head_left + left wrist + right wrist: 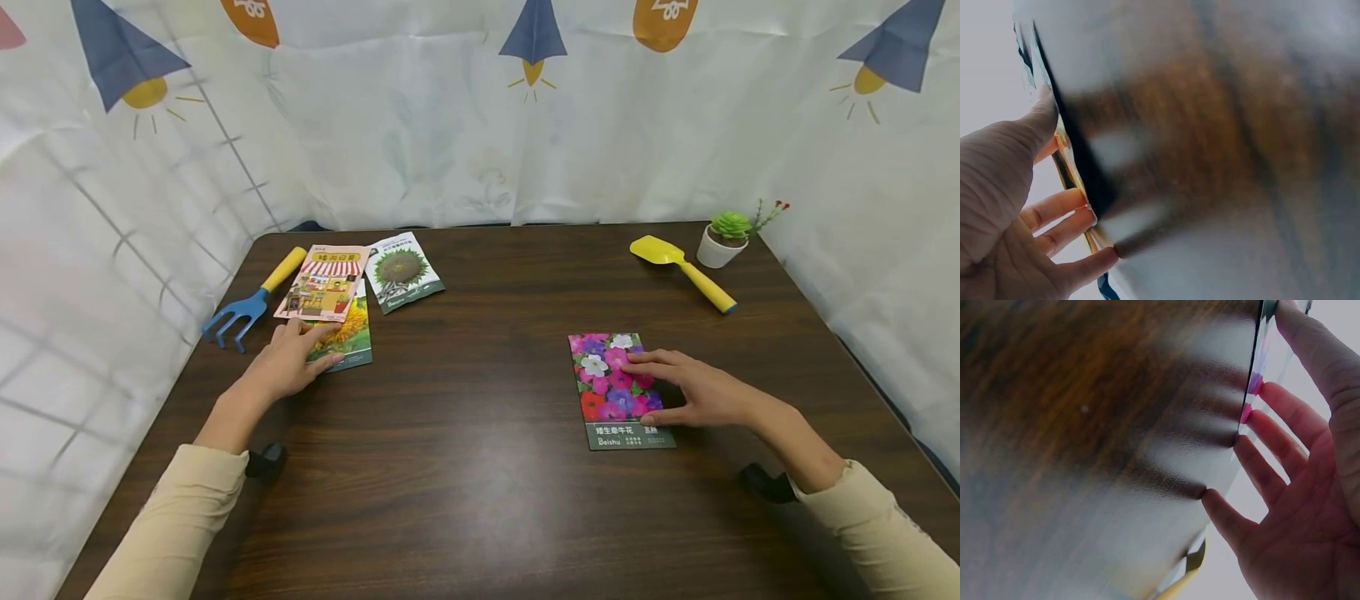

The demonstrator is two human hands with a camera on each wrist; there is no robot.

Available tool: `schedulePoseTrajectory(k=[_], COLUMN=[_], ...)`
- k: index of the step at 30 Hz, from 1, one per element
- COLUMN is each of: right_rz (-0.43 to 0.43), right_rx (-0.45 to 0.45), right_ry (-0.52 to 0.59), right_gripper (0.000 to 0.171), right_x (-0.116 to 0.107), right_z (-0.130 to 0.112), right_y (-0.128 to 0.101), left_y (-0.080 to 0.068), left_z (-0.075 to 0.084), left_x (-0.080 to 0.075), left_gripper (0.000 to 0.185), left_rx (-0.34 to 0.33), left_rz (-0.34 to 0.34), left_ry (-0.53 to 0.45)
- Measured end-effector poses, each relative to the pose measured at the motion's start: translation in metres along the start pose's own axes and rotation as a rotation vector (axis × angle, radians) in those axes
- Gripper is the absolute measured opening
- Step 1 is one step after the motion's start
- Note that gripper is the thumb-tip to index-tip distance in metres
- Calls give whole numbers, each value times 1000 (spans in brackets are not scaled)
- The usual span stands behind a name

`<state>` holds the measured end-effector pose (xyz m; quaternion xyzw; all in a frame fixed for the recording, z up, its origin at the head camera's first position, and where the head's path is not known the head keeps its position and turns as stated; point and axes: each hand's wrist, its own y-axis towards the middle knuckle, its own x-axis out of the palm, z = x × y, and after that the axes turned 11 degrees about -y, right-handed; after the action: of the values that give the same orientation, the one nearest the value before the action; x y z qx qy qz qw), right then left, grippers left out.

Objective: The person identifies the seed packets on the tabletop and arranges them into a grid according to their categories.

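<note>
My left hand [300, 357] lies with fingers straight on a green sunflower seed packet [352, 337] at the table's left. A pink-orange illustrated packet [324, 283] overlaps that packet's far end. In the left wrist view my left hand [1029, 206] touches the packets' edge [1069, 159] with fingers and thumb. My right hand [660, 385] rests flat on a packet of mixed flowers [607, 392] at the right. The right wrist view shows my right hand [1285, 487] with straight fingers on that packet's edge [1254, 387].
A third packet with a sunflower head [401, 271] lies beside the pile. A blue rake with a yellow handle [251, 304] sits at the left edge. A yellow trowel [678, 267] and a small potted succulent [723, 237] stand at the back right. The dark wooden table [480, 467] is curtained around.
</note>
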<state>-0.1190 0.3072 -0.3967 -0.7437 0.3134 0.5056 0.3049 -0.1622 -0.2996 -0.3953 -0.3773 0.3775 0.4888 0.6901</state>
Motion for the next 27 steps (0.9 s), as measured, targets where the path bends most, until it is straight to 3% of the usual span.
schedulePoseTrajectory(k=[13, 20, 22, 27], right_rz=[4, 8, 12, 18], right_rx=[-5, -1, -5, -5], right_ry=[9, 4, 5, 7], right_gripper=[81, 79, 78, 79], right_x=[1, 0, 0, 1], right_z=[-2, -2, -2, -3], right_y=[-1, -1, -1, -2], left_y=[8, 11, 13, 16], left_z=[4, 8, 10, 12], left_x=[-13, -20, -22, -23], left_gripper=[74, 97, 107, 129], left_rx=[-21, 4, -11, -121], left_rz=[-88, -141, -166, -256], left_ry=[-18, 5, 13, -3])
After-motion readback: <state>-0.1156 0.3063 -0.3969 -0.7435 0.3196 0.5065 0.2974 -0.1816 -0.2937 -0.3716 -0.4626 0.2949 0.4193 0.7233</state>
